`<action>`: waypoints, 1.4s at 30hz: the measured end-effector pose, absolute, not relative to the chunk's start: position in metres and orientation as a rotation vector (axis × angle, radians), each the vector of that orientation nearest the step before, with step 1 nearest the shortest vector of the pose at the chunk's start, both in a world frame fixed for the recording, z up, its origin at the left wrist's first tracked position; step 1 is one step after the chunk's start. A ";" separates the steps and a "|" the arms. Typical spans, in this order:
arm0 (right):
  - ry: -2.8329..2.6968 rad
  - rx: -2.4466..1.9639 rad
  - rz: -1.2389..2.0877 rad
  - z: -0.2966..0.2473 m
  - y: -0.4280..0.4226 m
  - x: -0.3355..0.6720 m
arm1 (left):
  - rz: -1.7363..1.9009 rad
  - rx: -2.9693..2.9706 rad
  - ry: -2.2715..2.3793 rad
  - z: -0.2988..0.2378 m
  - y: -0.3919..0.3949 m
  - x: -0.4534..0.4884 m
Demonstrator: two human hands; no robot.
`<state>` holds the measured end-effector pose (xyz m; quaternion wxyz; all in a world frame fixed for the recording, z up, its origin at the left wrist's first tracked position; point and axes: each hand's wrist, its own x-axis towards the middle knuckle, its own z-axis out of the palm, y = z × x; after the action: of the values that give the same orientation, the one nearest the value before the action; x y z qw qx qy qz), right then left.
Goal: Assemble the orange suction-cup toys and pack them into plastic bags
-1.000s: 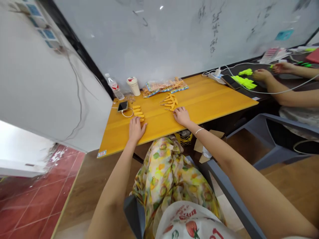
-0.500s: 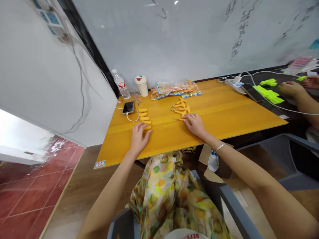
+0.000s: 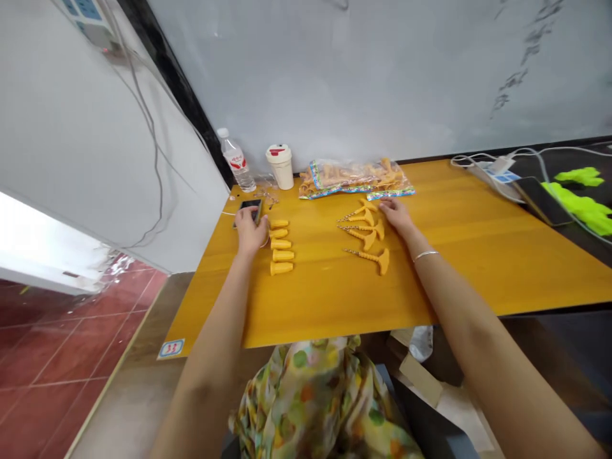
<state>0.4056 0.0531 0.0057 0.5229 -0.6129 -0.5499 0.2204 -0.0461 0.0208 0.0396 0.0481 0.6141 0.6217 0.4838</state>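
Note:
On the yellow table (image 3: 454,268) my left hand (image 3: 249,228) lies over a black phone (image 3: 251,206), fingers curled on it, just left of a column of several orange caps (image 3: 280,247). My right hand (image 3: 396,213) rests flat with fingers stretched out at the right end of a group of several orange T-handled screws (image 3: 366,229). One screw (image 3: 370,257) lies apart, nearer to me. A clear bag of orange parts (image 3: 356,175) lies just beyond the right hand.
A water bottle (image 3: 234,159) and a white cup with a red lid (image 3: 280,166) stand at the back left by the whiteboard. A power strip with cables (image 3: 495,169), a second phone (image 3: 540,190) and bright green parts (image 3: 583,201) lie at the right.
The view has closed in on the table. My left hand has moved forward from the near caps to the phone. My right hand has moved forward past the screws toward the bag.

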 end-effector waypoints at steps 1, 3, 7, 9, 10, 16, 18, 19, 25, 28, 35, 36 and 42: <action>-1.358 -1.483 0.562 0.006 0.059 0.403 | 1.430 1.945 1.901 0.039 0.025 -0.045; -1.479 -1.552 0.566 0.007 0.067 0.399 | 1.354 2.142 1.868 0.039 0.027 -0.045; -1.747 -1.666 0.417 0.015 0.072 0.393 | 1.171 2.460 1.688 0.042 0.022 -0.051; -1.805 -1.702 0.401 0.019 0.073 0.393 | 1.051 2.504 1.661 0.042 0.020 -0.056; -1.818 -1.721 0.396 0.020 0.073 0.393 | 0.996 2.507 1.674 0.041 0.019 -0.058; -1.878 -1.859 0.289 0.027 0.066 0.384 | 0.842 2.543 1.690 0.037 0.014 -0.059; -1.865 -1.924 0.246 0.030 0.063 0.378 | 0.813 2.558 1.703 0.038 0.014 -0.058; -1.847 -1.958 0.233 0.032 0.061 0.375 | 0.794 2.569 1.712 0.038 0.014 -0.057; -1.790 -2.075 0.251 0.043 0.051 0.359 | 0.829 2.578 1.790 0.038 0.013 -0.050; -1.761 -2.103 0.206 0.047 0.044 0.355 | 0.843 2.586 1.772 0.039 0.013 -0.049; -1.657 -1.930 -0.037 0.082 0.010 0.344 | 0.929 2.448 1.780 0.044 0.014 -0.044; -1.665 -1.871 -0.060 0.087 0.003 0.335 | 0.953 2.403 1.793 0.045 0.014 -0.041; -1.975 -1.661 0.001 0.083 -0.039 0.259 | 0.791 2.312 1.869 0.036 0.021 -0.029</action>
<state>0.2589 -0.0388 0.0828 0.2766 -0.6186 -0.7354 0.0005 -0.0293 0.0206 0.0360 0.0325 0.7511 0.6072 0.2569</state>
